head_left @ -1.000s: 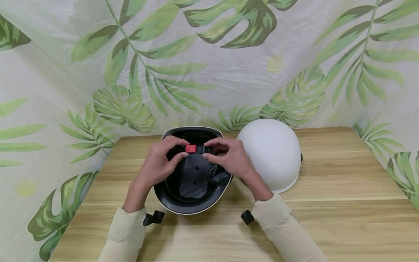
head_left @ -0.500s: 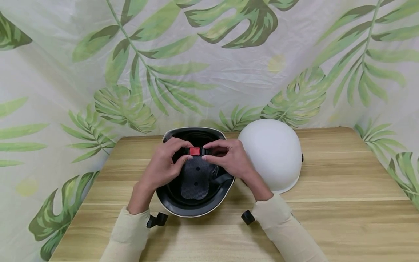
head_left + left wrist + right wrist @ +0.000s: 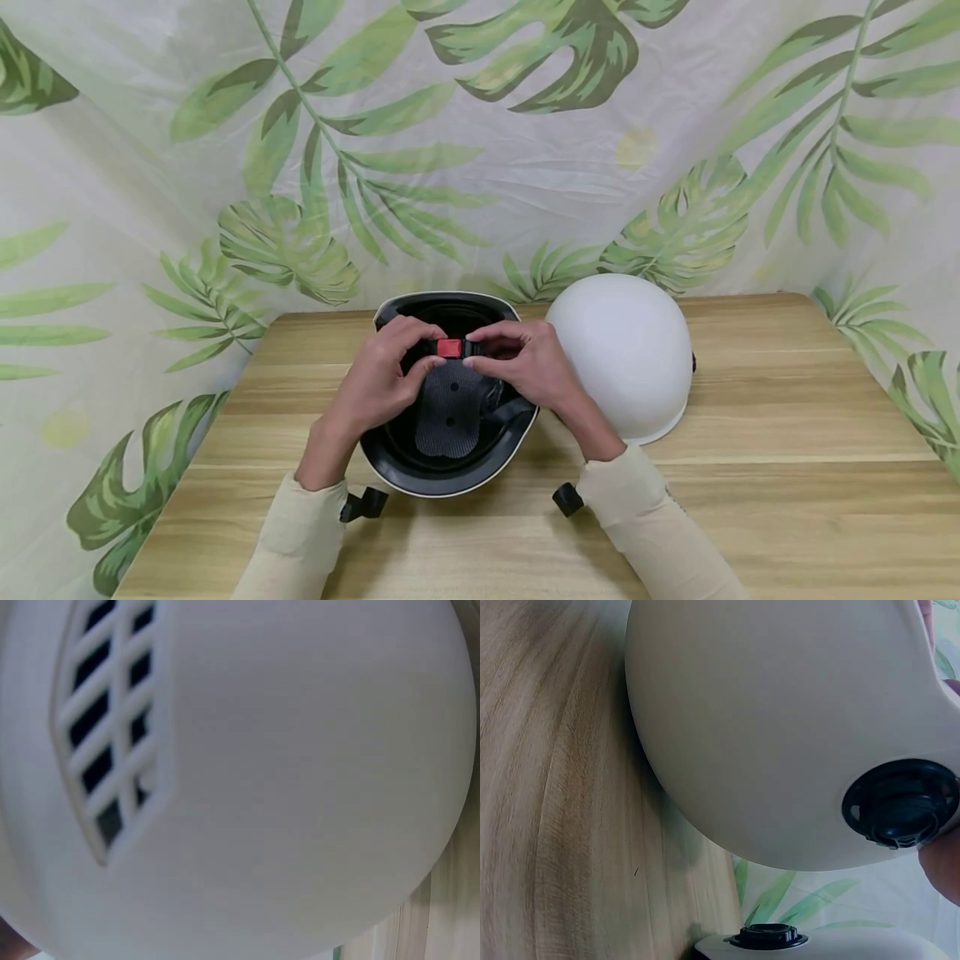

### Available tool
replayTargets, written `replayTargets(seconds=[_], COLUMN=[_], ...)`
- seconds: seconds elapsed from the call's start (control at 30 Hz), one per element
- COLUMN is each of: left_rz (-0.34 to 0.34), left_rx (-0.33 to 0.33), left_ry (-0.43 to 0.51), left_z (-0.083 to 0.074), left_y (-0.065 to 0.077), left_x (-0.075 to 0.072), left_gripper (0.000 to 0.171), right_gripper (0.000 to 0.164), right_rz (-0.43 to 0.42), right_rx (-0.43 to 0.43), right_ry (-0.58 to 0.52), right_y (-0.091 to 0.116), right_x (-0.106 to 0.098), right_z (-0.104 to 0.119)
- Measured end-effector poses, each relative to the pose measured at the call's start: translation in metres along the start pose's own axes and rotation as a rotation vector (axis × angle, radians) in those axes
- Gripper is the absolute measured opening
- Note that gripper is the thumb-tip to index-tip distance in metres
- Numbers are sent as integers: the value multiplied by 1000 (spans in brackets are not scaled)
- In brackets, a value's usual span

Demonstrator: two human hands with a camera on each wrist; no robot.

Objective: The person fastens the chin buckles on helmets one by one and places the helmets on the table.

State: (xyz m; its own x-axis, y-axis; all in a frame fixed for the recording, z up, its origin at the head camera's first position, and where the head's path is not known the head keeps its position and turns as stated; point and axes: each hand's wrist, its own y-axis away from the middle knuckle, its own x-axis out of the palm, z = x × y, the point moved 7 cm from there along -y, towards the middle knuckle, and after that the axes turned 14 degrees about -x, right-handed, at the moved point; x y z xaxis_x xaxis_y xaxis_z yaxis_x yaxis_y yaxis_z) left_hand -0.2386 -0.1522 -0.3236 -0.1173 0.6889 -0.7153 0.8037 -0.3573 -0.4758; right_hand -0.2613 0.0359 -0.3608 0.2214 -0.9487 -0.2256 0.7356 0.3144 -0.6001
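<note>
An upturned helmet with a black lining lies on the table in the head view, its ribbed pad facing up. Over its opening, my left hand pinches the red buckle of the chin strap between thumb and fingers. From the other side, my right hand pinches the black end of that strap, right against the red part. The left wrist view is filled by a white shell with a lattice vent. A round black knob shows on the shell in the right wrist view.
A second white helmet sits dome up, close beside the upturned one on the right. Both stand on a wood-grain table. Behind the table's back edge hangs a leaf-patterned cloth.
Both hands keep their pinch on the buckle. My left hand, the red buckle and the upturned helmet have shifted slightly right and down; the red and black parts now sit closer together.
</note>
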Motion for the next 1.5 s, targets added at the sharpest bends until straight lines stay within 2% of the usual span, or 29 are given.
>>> replayTargets(seconds=[0.2, 0.53, 0.77, 1.07, 1.23, 1.5], left_rz=[7, 26, 24, 80, 94, 82], left_rx=[-4, -36, -38, -49, -53, -57], left_ry=[-27, -150, -218, -293, -342, -365], left_z=[-1, 0, 1, 2, 1, 0], left_y=[1, 1, 1, 2, 2, 3], left_x=[0, 2, 0, 1, 3, 4], left_gripper=[25, 25, 25, 25, 24, 24], right_gripper=[25, 25, 25, 23, 22, 23], right_rz=[19, 52, 89, 178, 206, 218], right_rx=[3, -4, -21, -14, 8, 13], right_ry=[28, 95, 173, 305, 312, 303], right_y=[1, 1, 2, 3, 3, 3], right_x=[0, 1, 2, 6, 8, 6], right_z=[0, -2, -4, -4, -5, -5])
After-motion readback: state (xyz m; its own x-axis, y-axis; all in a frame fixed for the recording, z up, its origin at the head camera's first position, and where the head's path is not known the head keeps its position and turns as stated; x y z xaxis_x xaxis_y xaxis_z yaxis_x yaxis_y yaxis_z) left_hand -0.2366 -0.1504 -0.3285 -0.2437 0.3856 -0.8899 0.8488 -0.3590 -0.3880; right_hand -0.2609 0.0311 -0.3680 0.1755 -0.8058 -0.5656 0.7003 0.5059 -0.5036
